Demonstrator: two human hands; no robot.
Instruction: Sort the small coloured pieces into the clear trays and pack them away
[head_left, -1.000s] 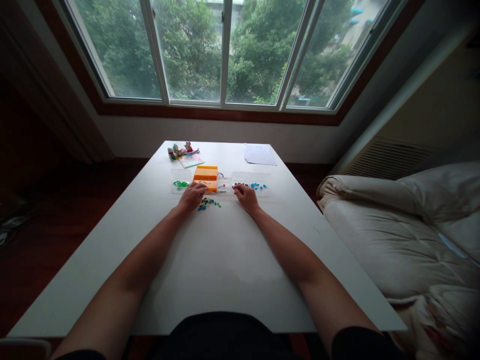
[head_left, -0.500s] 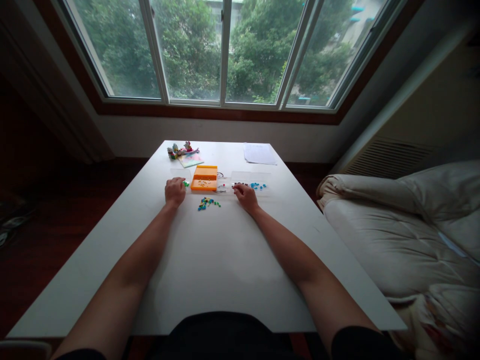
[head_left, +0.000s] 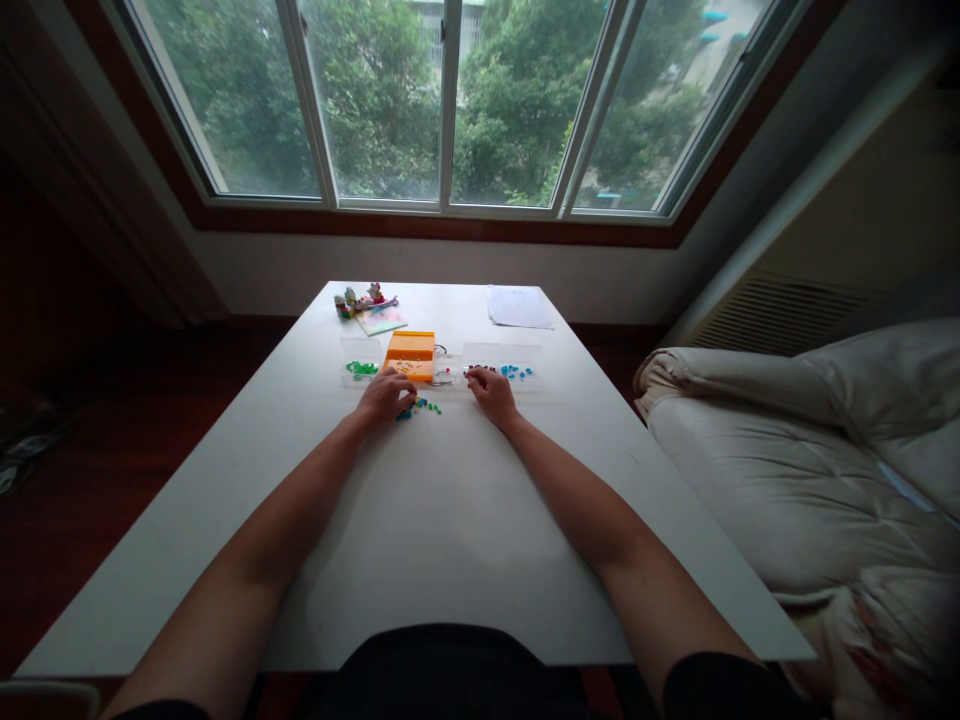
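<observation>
Two hands rest on the white bench (head_left: 450, 520) just in front of an orange tray (head_left: 411, 355). The left hand (head_left: 386, 397) curls its fingers onto a small heap of coloured beads (head_left: 421, 407) on the tray's near side, and the right hand (head_left: 491, 392) lies with bent fingers at the near edge of a clear box of blue beads (head_left: 504, 365) right of the tray. Whether either hand pinches a bead is too small to tell; a clear box of green beads (head_left: 361, 362) sits just left of the tray.

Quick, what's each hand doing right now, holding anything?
Left hand: fingers curled onto the loose beads; grip cannot be told.
Right hand: fingertips at the clear tray; cannot be told.
</observation>
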